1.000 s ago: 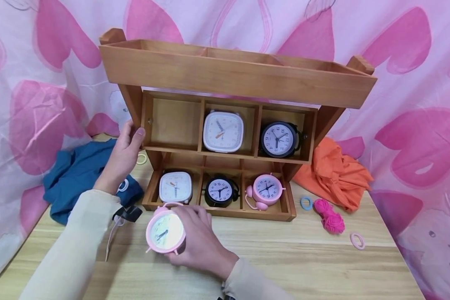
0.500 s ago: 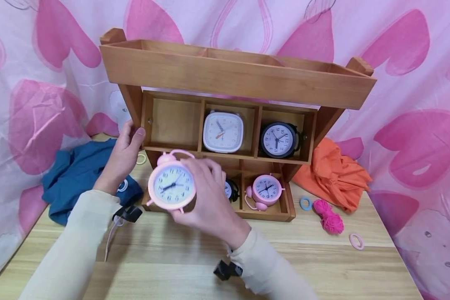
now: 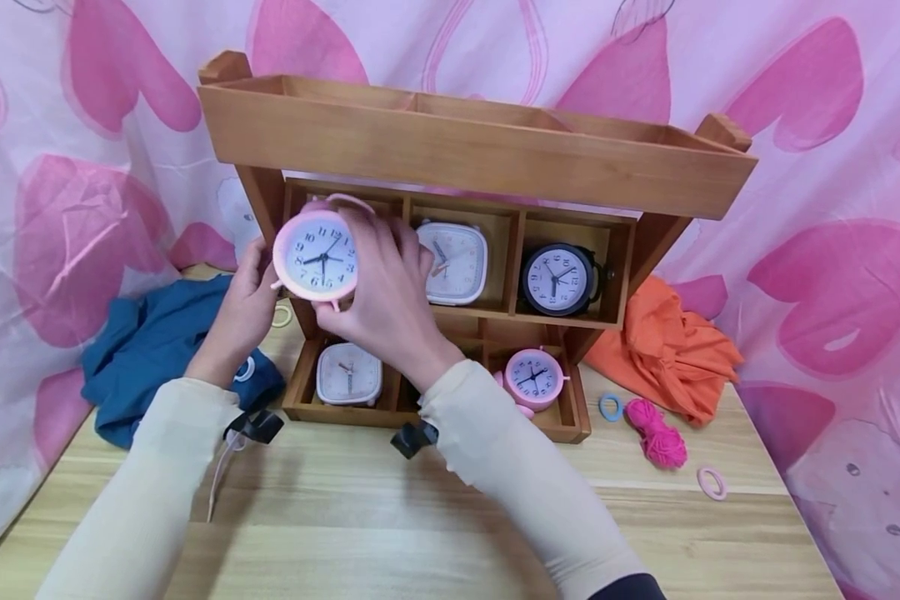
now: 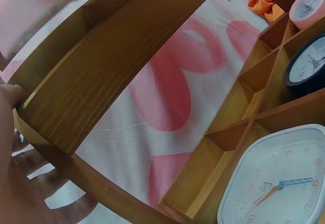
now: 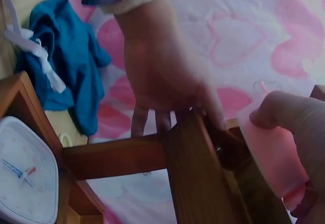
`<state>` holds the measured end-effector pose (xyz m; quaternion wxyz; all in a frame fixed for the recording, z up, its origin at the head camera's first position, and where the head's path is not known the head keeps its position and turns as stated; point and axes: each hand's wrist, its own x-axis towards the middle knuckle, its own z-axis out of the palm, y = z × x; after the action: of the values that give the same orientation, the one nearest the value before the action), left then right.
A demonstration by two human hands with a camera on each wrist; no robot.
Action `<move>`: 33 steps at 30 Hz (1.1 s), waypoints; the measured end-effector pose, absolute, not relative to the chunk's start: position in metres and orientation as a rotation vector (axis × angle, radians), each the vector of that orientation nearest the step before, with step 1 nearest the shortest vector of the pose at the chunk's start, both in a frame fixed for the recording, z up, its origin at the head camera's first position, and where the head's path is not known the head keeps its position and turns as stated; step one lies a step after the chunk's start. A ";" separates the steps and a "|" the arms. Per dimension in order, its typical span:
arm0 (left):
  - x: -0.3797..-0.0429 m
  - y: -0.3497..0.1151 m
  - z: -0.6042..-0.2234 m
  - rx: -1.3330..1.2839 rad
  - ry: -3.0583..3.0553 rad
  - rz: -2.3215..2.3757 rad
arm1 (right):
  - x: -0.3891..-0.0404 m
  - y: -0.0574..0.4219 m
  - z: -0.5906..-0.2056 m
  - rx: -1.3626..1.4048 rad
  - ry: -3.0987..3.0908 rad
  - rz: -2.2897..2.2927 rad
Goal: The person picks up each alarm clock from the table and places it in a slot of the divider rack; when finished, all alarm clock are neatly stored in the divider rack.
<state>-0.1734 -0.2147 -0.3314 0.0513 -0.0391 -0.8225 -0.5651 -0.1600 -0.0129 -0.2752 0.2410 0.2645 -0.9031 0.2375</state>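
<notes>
My right hand holds a pink twin-bell alarm clock in front of the left compartment in the middle tier of a wooden shelf. The clock's dial faces the head camera; its pink side shows in the right wrist view. My left hand grips the shelf's left side, thumb in front and fingers behind the frame. Right of the held clock, a white square clock is partly covered by my right hand. A black round clock sits in the middle tier's right compartment.
In the bottom tier are a white clock and another pink clock; my right arm covers its middle. Blue cloth lies left. Orange cloth, pink yarn, a blue ring and a pink ring lie right.
My right hand has lifted the pink alarm clock from in front of the bottom tier up to the middle tier's left compartment. My left hand has stayed on the shelf's side.
</notes>
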 end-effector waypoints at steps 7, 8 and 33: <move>-0.171 -0.214 -0.334 -0.114 -2.510 -1.719 | -0.172 -0.018 -0.278 0.622 -2.501 0.522; -0.171 -0.214 -0.334 -0.122 -2.507 -1.718 | -0.172 -0.018 -0.279 0.620 -2.504 0.517; -0.166 -0.218 -0.332 -0.111 -2.518 -1.676 | -0.159 -0.008 -0.289 0.641 -2.476 0.393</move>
<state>-0.1664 -0.2178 -0.3325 0.0572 -0.0365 -0.8305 -0.5528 -0.1595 -0.0079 -0.2894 0.2736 0.2384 -0.9203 0.1462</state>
